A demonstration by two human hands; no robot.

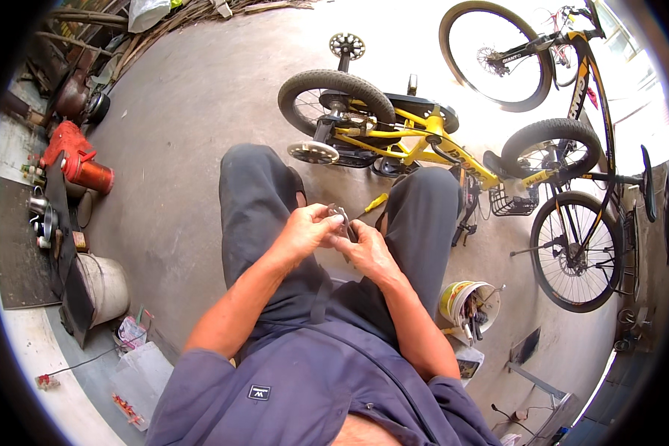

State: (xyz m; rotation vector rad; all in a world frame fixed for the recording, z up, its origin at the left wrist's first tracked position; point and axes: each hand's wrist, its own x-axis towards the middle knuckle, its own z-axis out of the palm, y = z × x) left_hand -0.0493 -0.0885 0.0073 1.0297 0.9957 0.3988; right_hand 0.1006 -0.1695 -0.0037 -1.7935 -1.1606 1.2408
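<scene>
In front of my knees, my left hand (pixel 311 232) and my right hand (pixel 367 251) meet over my lap. Between their fingertips they grip a small dark metal part (pixel 341 215), mostly covered by the fingers, so its exact kind cannot be made out. Both hands are closed on it. Just past them, on the floor, lies a yellow-handled tool (pixel 377 202). Beyond my right knee a yellow child's bicycle (pixel 412 141) rests upside down, its wheels up and its training wheels (pixel 314 152) showing.
A bucket of hand tools (pixel 453 301) stands beside my right thigh. A larger black and orange bicycle (pixel 583 89) is parked at the right. Toward the left are a red-orange container (pixel 89 172) and a pale bucket (pixel 105 290). Sticks (pixel 149 41) lie piled at the far left.
</scene>
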